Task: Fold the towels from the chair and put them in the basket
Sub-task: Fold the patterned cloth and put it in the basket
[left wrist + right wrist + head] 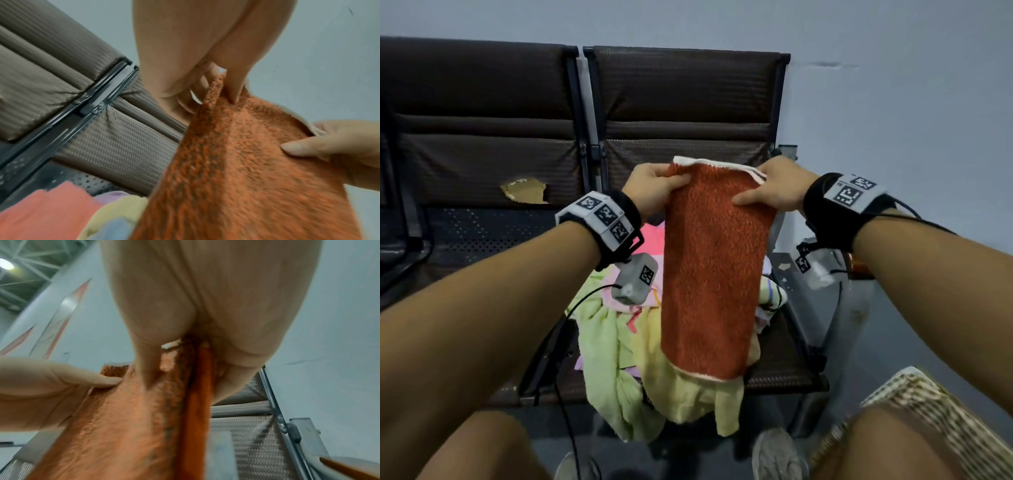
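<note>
- Orange terry, the towel [714,274] hangs lengthwise in mid-frame of the head view, already doubled, its cream-edged top pinched at both corners above the chair seat [784,373].
- Left hand [654,192] has its thumb lying over the front of the upper left corner with the fingers curled behind; right hand [774,192] grips the upper right corner the same way, thumb pressed flat on the pile.
- Risk, as I judge it: the layers at the right corner look slightly offset, so the next fold may come out skewed if the edges are not squared.
- The hanging bottom end sits just over the heap of yellow and pink towels [619,342]; lowering it could snag or drag one off the seat's front edge, where some already dangle.
- Hidden: the fingers behind the cloth, and how many layers each holds.
- The woven thing at lower right [941,418] is cut off and blurred; I cannot tell whether it is the basket.
- Both wrist views are smeared.
</note>
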`<move>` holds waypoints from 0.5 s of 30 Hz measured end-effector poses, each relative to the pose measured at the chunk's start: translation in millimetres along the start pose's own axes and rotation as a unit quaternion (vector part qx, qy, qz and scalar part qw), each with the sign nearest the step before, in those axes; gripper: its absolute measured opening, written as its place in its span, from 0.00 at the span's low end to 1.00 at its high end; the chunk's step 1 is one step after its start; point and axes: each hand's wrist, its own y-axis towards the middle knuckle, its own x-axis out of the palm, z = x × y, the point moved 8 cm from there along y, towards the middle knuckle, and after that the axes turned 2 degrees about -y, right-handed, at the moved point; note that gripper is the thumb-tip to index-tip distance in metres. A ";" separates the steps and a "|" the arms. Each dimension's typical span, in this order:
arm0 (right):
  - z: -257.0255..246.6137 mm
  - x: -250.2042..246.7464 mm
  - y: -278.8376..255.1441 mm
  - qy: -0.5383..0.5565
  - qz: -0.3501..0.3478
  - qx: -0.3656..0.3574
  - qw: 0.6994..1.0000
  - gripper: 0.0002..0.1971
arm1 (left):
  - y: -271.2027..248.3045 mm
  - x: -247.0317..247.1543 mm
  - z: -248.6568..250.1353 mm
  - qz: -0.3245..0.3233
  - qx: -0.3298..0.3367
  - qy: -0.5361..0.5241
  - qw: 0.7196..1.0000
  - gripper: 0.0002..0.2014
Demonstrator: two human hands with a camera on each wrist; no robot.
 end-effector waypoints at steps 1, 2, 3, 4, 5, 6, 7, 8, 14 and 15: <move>3.3 -7.3 4.2 0.015 0.040 0.005 0.999 0.12 | 5.1 -0.4 5.8 0.019 0.022 -0.006 1.000 0.12; 5.6 -14.5 7.5 0.039 0.084 0.006 0.996 0.11 | 10.4 -1.5 12.1 0.034 0.044 -0.015 0.998 0.12; 6.4 -20.8 9.6 0.064 0.122 0.004 0.990 0.11 | 14.4 -2.0 19.5 0.043 0.064 -0.026 0.997 0.11; 5.3 -25.7 9.8 0.086 0.156 -0.003 0.984 0.11 | 17.6 -3.2 26.4 0.044 0.082 -0.040 0.995 0.10; 4.4 -28.8 10.4 0.103 0.177 -0.012 0.979 0.11 | 19.5 -4.7 32.1 0.040 0.096 -0.050 0.993 0.09; 2.1 -28.2 10.1 0.114 0.184 -0.022 0.976 0.11 | 20.7 -7.3 35.4 0.035 0.104 -0.055 0.992 0.09; 0.5 -24.9 10.3 0.118 0.176 -0.033 0.977 0.11 | 21.2 -10.4 35.0 0.031 0.106 -0.057 0.992 0.09; -0.4 -18.0 9.5 0.122 0.159 -0.045 0.979 0.11 | 20.3 -13.6 30.3 0.026 0.100 -0.062 0.993 0.09; 27.6 78.2 -20.3 0.088 -0.065 -0.044 0.993 0.08 | -26.0 -9.6 -78.5 -0.061 -0.078 0.009 0.995 0.08; 36.1 101.5 -31.0 0.063 -0.122 -0.033 0.990 0.08 | -39.7 -7.7 -102.8 -0.087 -0.119 0.031 0.989 0.08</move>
